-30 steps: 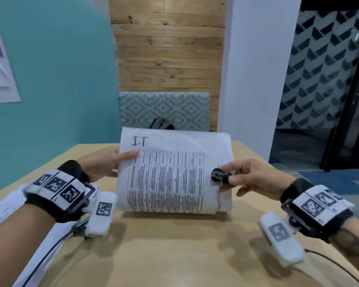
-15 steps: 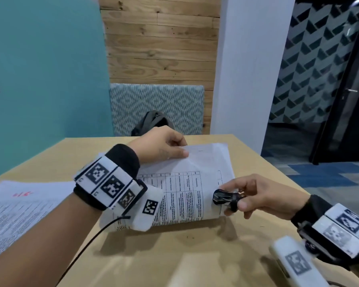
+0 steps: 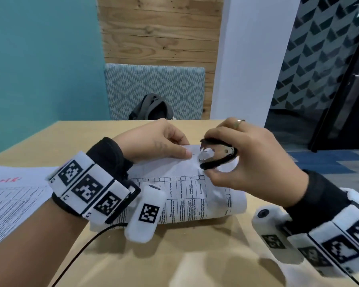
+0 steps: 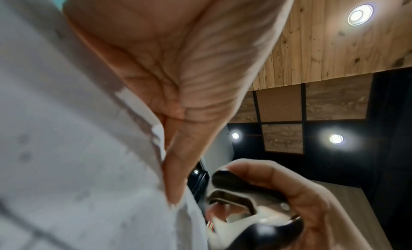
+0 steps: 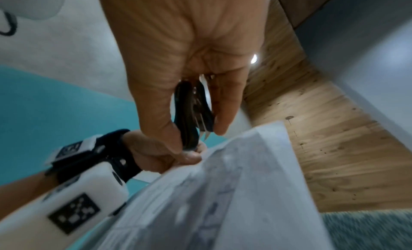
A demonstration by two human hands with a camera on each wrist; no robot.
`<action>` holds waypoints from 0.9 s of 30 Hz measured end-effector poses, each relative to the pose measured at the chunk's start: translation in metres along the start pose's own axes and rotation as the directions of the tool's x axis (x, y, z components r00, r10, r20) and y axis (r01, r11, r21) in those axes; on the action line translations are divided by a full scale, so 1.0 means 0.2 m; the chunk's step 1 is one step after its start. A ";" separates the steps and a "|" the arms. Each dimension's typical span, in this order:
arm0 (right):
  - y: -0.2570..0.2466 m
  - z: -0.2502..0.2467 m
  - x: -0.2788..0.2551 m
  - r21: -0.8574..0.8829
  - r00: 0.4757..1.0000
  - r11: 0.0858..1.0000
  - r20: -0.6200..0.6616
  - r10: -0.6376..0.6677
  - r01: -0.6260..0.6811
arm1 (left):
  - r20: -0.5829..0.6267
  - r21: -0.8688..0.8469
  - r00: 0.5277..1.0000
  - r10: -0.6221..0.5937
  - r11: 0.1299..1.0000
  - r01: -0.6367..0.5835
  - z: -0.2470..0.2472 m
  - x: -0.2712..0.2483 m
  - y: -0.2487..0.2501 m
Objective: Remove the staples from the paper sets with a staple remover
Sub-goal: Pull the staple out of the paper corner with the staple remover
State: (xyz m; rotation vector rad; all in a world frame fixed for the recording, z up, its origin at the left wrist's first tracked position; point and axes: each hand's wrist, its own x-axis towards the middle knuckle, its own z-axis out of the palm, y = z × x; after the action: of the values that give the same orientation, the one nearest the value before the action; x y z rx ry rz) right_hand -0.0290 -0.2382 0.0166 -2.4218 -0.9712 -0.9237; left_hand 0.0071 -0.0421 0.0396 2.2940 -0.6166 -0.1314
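While the left hand (image 3: 153, 141) pinches the far top corner of the paper set (image 3: 180, 183) between thumb and fingers, the right hand (image 3: 251, 162) grasps the staple remover (image 3: 216, 154) with its thumb under the lower black handle and its fingers over the upper one. In the head view the remover's metal claws stand apart, their tips pointing at the paper corner just beside the left thumb tip; whether they touch the sheet cannot be told. That paper set rests on the wooden surface (image 3: 195, 255) with its near edge down and its far part lifted by the left grip, and a printed table shows on its top sheet. From the right wrist view the remover (image 5: 192, 111) sits between thumb and fingers above the raised paper (image 5: 234, 192), with the left hand (image 5: 160, 153) gripping the sheet's edge below it. The left wrist view shows the paper (image 4: 78, 148) close against the left hand (image 4: 178, 69), and the remover (image 4: 252, 209) held near the paper's edge. A second stack of printed sheets (image 3: 13, 195) with a red mark lies on the surface to the left, well apart from the held set. Beyond the surface stands a patterned chair back (image 3: 153, 90) with a dark bag (image 3: 151, 108) in front of it.
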 end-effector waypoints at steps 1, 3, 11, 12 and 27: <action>0.00 0.02 0.00 -0.008 1.000 1.000 -0.009 -0.014 0.014 | 0.010 -0.021 1.000 0.005 1.000 -0.005 0.00 0.00 0.00; 0.00 0.04 0.00 0.001 0.999 0.999 -0.020 -0.036 0.036 | 0.042 -0.054 0.999 0.010 0.998 -0.008 -0.01 -0.01 -0.02; 0.00 0.05 0.01 0.011 0.999 0.999 0.013 -0.048 0.048 | 0.159 -0.276 0.987 -0.005 0.960 0.050 0.01 0.00 -0.01; -0.01 0.05 0.01 -0.004 0.998 0.999 0.014 -0.054 0.054 | 0.165 -0.294 0.986 -0.001 0.954 0.050 0.01 0.00 0.00; -0.04 0.01 0.04 -0.244 0.987 0.961 0.122 -0.105 0.132 | 0.137 -0.378 0.990 0.024 0.925 0.030 0.03 0.01 -0.01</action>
State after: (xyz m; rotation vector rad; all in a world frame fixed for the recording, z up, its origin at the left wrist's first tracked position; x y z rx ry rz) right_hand -0.0288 -0.2281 0.0216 -2.6735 -1.1082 -1.0216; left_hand 0.0076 -0.0469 0.0340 1.9197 -0.5993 -0.3823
